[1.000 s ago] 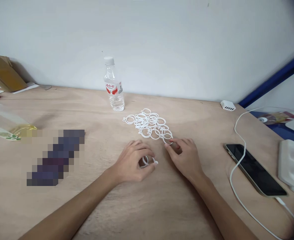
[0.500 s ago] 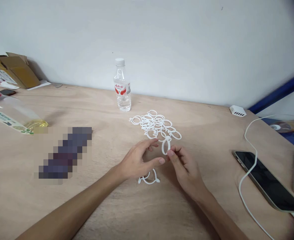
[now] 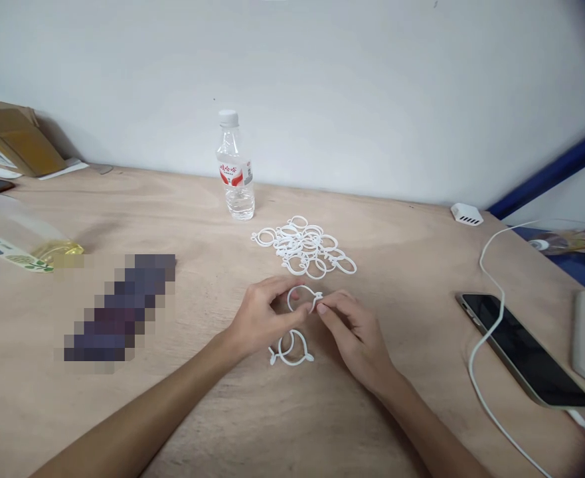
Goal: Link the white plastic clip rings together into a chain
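Note:
My left hand (image 3: 267, 315) curls its fingers and thumb around the left side of a white plastic curtain ring (image 3: 303, 287). On the ring's right side, where a small clasp sits, my right hand (image 3: 354, 335) pinches it between thumb and fingertips. The ring stands raised off the table between both hands. Just below my left thumb lie a couple of loose white rings (image 3: 295, 364), overlapping one another. Beyond my fingers spreads a pile of several similar white rings (image 3: 305, 247).
A water bottle (image 3: 236, 169) stands behind the pile. To the left are an oil bottle (image 3: 28, 232), a pixelated dark object (image 3: 123, 305) and a cardboard box (image 3: 28, 143). A phone (image 3: 526, 352), a white cable (image 3: 476, 352) and a white charger (image 3: 466, 214) lie right.
The curtain ring, earlier upright in my right hand alone, has moved left and turned to face me. My left hand has closed on it. The view has shifted slightly.

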`<state>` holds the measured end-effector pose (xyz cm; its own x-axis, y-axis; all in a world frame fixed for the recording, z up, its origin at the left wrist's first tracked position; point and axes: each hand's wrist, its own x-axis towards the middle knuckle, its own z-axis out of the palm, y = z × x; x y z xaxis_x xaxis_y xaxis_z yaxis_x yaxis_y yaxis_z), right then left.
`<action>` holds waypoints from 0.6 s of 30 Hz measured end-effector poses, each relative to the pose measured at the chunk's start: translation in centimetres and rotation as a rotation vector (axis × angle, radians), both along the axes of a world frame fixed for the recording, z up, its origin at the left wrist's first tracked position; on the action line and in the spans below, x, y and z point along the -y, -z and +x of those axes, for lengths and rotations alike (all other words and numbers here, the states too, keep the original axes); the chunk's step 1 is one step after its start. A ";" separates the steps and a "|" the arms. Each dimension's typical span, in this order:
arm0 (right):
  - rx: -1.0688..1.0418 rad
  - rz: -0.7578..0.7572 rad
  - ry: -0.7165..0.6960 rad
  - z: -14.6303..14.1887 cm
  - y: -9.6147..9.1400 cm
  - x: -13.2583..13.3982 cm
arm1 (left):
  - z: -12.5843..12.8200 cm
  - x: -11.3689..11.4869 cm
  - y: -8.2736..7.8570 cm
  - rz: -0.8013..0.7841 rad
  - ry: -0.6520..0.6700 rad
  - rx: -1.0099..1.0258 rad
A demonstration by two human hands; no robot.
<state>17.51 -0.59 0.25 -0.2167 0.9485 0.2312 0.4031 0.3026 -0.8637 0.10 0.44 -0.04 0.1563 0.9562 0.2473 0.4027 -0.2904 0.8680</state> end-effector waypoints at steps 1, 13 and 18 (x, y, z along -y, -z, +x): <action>-0.021 -0.020 0.011 0.0 0.0 0.0 | 0.0 0.1 -0.1 0.038 0.003 -0.028; -0.028 -0.055 0.036 0.0 0.0 0.1 | -0.2 0.1 -0.1 0.249 0.064 -0.098; -0.022 -0.061 0.097 0.2 0.2 -0.1 | 0.0 0.3 0.0 0.257 0.022 -0.056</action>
